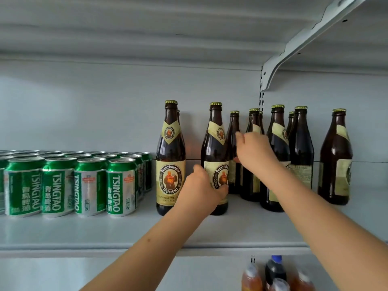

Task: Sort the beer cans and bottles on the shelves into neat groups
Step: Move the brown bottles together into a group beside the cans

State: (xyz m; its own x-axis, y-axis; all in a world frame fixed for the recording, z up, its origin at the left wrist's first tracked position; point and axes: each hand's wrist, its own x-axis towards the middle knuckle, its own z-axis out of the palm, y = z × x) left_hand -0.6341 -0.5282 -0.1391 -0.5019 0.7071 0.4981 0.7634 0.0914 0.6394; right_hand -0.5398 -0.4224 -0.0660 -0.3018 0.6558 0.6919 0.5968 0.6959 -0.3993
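Two hands are raised to the shelf (126,229). The second front bottle (215,164), right of the green cans (69,183), is gripped low by the left hand (201,187); a rear bottle (233,152) just right of the cans' neighbour is grasped by the right hand (253,151).

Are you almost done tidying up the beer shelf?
About halfway. The green cans already stand in tidy rows on the left. The left hand grips a front bottle, and the right hand reaches a bottle behind. The brown bottles on the right still stand unevenly, labels turned different ways, one apart.
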